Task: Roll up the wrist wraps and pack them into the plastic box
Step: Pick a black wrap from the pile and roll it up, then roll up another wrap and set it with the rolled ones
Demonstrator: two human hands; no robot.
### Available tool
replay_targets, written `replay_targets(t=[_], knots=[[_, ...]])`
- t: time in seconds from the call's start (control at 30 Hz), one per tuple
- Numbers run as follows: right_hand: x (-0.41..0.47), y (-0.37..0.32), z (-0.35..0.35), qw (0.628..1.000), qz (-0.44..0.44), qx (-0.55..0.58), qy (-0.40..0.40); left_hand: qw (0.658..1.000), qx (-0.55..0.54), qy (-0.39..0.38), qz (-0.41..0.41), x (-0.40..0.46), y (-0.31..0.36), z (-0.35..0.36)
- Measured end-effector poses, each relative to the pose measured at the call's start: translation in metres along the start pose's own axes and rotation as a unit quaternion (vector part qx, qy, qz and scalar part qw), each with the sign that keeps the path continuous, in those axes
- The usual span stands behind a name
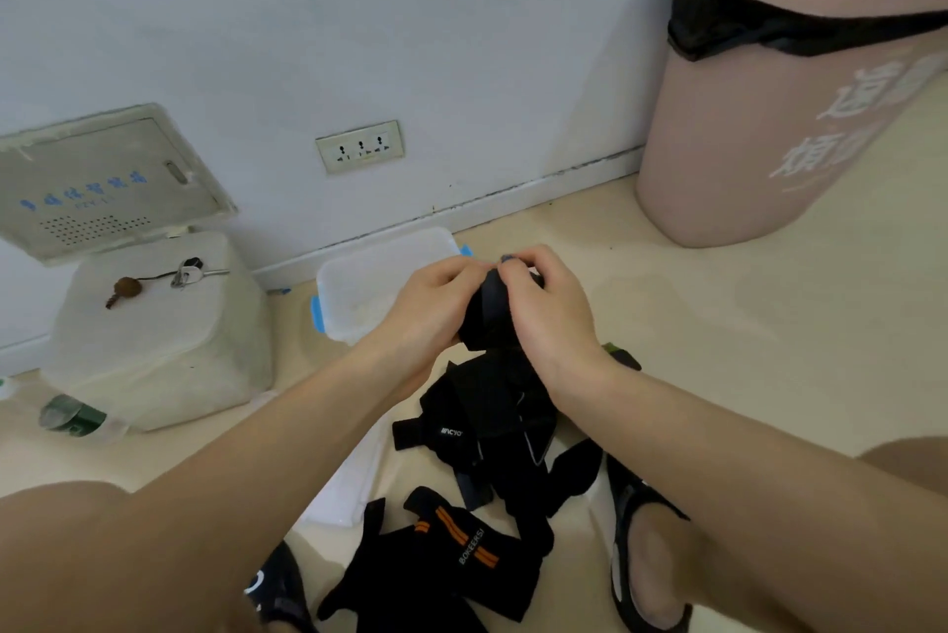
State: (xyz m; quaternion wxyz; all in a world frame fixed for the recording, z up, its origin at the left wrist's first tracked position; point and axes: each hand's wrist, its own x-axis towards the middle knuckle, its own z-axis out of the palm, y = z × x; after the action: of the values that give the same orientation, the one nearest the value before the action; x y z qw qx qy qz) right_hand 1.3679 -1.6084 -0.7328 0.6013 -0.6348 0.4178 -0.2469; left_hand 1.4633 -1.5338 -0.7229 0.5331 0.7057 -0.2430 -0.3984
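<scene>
Currently rolling black fabric wrist wrap (485, 314).
Both my left hand (436, 296) and right hand (546, 304) pinch it; keep turns tight.

Soft, even indoor light, a little hazy all over.

My view is mildly blurred everywhere; the print on the wall panel (87, 194) is smeared and unreadable. Light is diffuse, with only faint shadows under the white block (154, 340) and my forearms. The wide lens bends the skirting board (513, 201) and tilts the pink bin (779, 119) at the edge. The black wraps (492, 432) lose detail in dark patches. No glare on the floor (718, 324).
</scene>
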Motion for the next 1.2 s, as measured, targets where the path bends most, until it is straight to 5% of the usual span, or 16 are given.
replay_targets(t=[0.13,0.27,0.47,0.67,0.9,1.0,1.2], knots=[[0.014,0.020,-0.024,0.998,0.065,-0.022,0.005,0.999,0.035,-0.028,-0.009,0.006,-0.011,0.025],[0.031,0.039,-0.055,0.979,0.136,-0.109,-0.104,0.996,0.063,-0.048,-0.038,0.025,-0.030,0.043],[0.055,0.052,-0.103,0.939,0.100,-0.237,-0.229,0.993,0.029,-0.062,-0.095,0.069,-0.051,0.080],[0.086,0.125,-0.120,0.935,0.089,-0.313,-0.143,0.981,0.067,-0.084,-0.159,0.117,-0.095,0.109],[0.111,0.254,-0.166,0.921,0.221,-0.300,0.110,0.918,0.339,-0.155,-0.132,0.136,-0.185,0.105],[0.115,0.294,-0.182,0.905,0.277,-0.297,0.124,0.878,0.427,-0.185,-0.110,0.136,-0.219,0.094],[0.131,0.339,-0.181,0.890,0.291,-0.343,0.075,0.886,0.435,-0.152,-0.049,0.128,-0.249,0.074]])
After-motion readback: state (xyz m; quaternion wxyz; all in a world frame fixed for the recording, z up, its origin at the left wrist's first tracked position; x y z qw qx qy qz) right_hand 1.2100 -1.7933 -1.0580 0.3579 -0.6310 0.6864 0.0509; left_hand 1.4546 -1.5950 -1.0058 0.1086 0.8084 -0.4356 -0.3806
